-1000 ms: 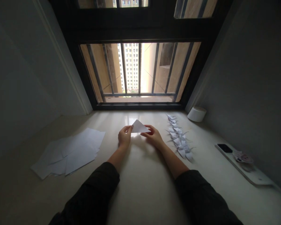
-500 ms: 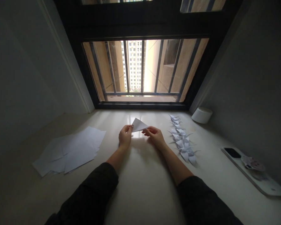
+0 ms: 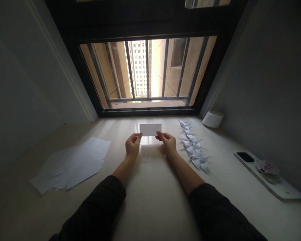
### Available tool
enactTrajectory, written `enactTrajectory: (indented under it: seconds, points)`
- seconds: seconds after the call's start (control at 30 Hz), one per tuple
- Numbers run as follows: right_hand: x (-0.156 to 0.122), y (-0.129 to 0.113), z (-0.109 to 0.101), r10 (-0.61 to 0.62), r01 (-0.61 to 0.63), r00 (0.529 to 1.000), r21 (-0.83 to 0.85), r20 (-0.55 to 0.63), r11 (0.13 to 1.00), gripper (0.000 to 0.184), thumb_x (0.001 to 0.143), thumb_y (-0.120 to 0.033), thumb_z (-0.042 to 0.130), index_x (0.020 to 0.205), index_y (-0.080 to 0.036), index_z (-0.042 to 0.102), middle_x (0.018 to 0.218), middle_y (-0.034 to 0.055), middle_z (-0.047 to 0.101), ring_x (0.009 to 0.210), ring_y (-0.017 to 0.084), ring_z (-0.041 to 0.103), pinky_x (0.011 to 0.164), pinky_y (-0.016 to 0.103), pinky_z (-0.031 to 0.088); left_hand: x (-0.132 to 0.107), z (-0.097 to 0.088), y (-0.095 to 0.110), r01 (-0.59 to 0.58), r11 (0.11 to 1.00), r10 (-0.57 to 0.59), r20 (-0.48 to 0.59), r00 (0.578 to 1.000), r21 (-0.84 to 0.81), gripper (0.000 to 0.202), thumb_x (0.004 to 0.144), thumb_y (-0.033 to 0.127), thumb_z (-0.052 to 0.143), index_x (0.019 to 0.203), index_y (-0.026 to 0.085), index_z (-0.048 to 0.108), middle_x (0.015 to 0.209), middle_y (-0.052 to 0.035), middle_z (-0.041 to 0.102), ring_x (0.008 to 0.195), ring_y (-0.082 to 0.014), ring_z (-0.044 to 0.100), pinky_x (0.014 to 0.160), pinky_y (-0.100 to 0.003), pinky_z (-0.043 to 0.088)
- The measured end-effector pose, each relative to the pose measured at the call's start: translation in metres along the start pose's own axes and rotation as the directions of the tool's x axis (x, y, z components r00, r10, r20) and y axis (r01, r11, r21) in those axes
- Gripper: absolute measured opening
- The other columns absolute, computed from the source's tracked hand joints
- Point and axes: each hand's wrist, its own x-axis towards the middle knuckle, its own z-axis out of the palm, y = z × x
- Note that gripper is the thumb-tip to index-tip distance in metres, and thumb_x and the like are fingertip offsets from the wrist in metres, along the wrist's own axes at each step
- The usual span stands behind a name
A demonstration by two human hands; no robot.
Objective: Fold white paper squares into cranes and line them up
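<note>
A small white sheet of paper [image 3: 150,129] is held up off the pale sill, showing as a flat rectangle. My left hand [image 3: 132,146] pinches its lower left corner. My right hand [image 3: 167,143] pinches its lower right corner. Both hands are closed on the paper, above the middle of the sill, with dark sleeves on both forearms.
A loose pile of white sheets [image 3: 72,164] lies to the left. A row of several folded paper cranes [image 3: 193,149] runs along the right. A white round container [image 3: 212,118] stands at the back right; a phone on a white tray [image 3: 268,175] lies far right. A barred window [image 3: 147,72] is ahead.
The paper showed as a folded triangle before; it has opened out into a flat rectangle between both hands. My hands have moved slightly apart.
</note>
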Motion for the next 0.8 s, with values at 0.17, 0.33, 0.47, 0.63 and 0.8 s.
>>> enactTrajectory:
  seconds: [0.17, 0.33, 0.47, 0.63, 0.8]
  points:
    - [-0.0004, -0.0008, -0.0005, -0.017, 0.017, 1.0, 0.014, 0.003, 1.0, 0.034, 0.061, -0.048, 0.074, 0.069, -0.015, 0.069, 0.066, 0.0063, 0.07, 0.064, 0.017, 0.065, 0.067, 0.029, 0.05, -0.005, 0.0013, 0.0098, 0.13, 0.965, -0.095, 0.16, 0.983, -0.229, 0.036, 0.072, 0.05, 0.063, 0.078, 0.016, 0.058, 0.07, -0.0064, 0.069, 0.071, -0.0186, 0.067, 0.069, -0.029, 0.049]
    - [-0.001, -0.0006, 0.0012, -0.006, 0.005, 1.0, 0.045, 0.018, 0.999, 0.034, 0.056, -0.047, 0.077, 0.06, -0.015, 0.066, 0.06, 0.0045, 0.068, 0.06, 0.015, 0.062, 0.065, 0.028, 0.05, -0.0011, 0.004, 0.0068, 0.247, 0.887, -0.196, 0.166, 0.966, -0.391, 0.035, 0.067, 0.045, 0.07, 0.074, 0.014, 0.054, 0.075, -0.0077, 0.069, 0.079, -0.0196, 0.067, 0.08, -0.034, 0.05]
    - [-0.0002, 0.0007, 0.0024, 0.013, -0.013, 1.0, 0.107, 0.001, 0.994, 0.035, 0.052, -0.045, 0.08, 0.062, -0.015, 0.065, 0.061, 0.0022, 0.066, 0.057, 0.013, 0.06, 0.063, 0.028, 0.05, -0.0011, 0.0078, 0.0069, 0.329, 0.807, -0.292, 0.152, 0.944, -0.49, 0.041, 0.062, 0.037, 0.077, 0.088, 0.016, 0.054, 0.078, -0.0058, 0.068, 0.075, -0.0171, 0.067, 0.079, -0.036, 0.051]
    - [0.0019, 0.002, 0.0011, 0.055, -0.057, 0.998, 0.179, 0.014, 0.982, 0.033, 0.05, -0.039, 0.082, 0.062, -0.016, 0.061, 0.062, -0.001, 0.064, 0.059, 0.011, 0.059, 0.065, 0.026, 0.051, -0.0032, 0.0089, 0.0094, 0.33, 0.777, -0.308, 0.133, 0.942, -0.536, 0.059, 0.061, 0.028, 0.078, 0.112, 0.019, 0.051, 0.084, -0.0064, 0.069, 0.075, -0.0145, 0.066, 0.081, -0.034, 0.051]
    - [0.0028, -0.0013, -0.0009, 0.105, -0.137, 0.984, 0.242, 0.141, 0.961, 0.035, 0.05, -0.04, 0.082, 0.058, -0.018, 0.056, 0.061, -0.0034, 0.063, 0.06, 0.01, 0.061, 0.067, 0.025, 0.053, -0.0008, 0.0092, 0.0065, 0.347, 0.738, -0.345, 0.118, 0.931, -0.578, 0.05, 0.06, 0.024, 0.079, 0.104, 0.013, 0.058, 0.085, -0.0087, 0.069, 0.077, -0.0146, 0.066, 0.082, -0.033, 0.051]
